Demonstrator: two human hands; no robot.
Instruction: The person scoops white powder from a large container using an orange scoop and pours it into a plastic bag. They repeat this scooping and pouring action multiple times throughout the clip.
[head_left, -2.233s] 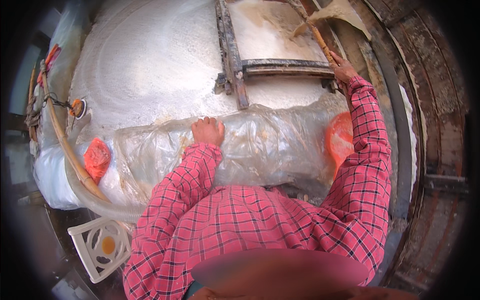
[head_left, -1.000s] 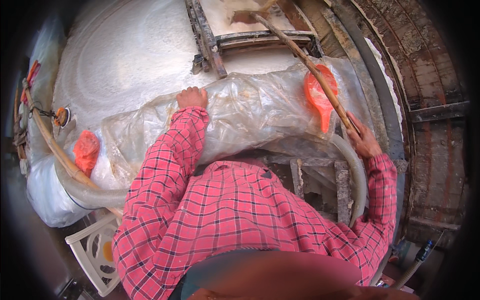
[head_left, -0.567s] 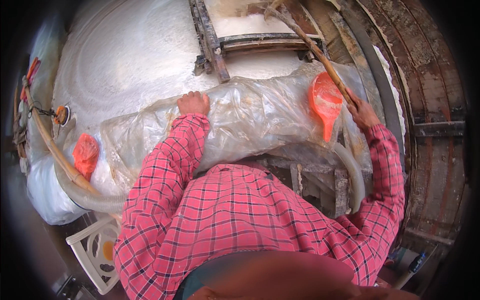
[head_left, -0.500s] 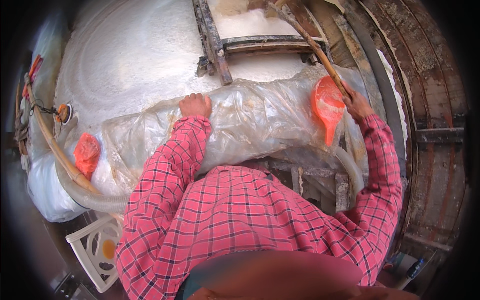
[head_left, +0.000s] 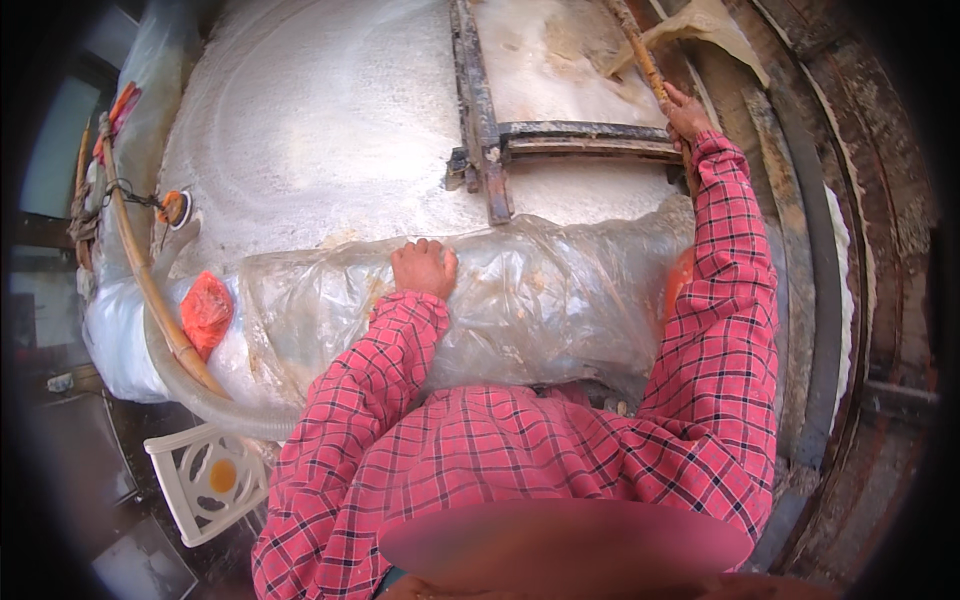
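My right hand (head_left: 688, 114) is closed round a long wooden pole (head_left: 638, 45), which slants up past the top of the view; its far end is out of sight. My left hand (head_left: 424, 268) rests on the thick rim wrapped in clear plastic sheeting (head_left: 545, 295), its fingers curled down over the far side. Beyond the rim lies a wide pale surface, whitish and frothy-looking (head_left: 330, 130). On it sits a dark wooden frame (head_left: 590, 140) with a long upright bar. An orange plastic scoop (head_left: 679, 282) is mostly hidden behind my right sleeve.
At the left, a bent bamboo pole (head_left: 135, 245) and a clear ribbed hose (head_left: 225, 412) run beside a crumpled orange-red bag (head_left: 207, 316). A white plastic stool (head_left: 178, 490) stands at lower left. Dark stained boards (head_left: 890, 200) line the right side.
My right arm has stretched forward, carrying the pole farther away from me. The orange scoop has become mostly covered by my sleeve. My left hand stays on the plastic-covered rim.
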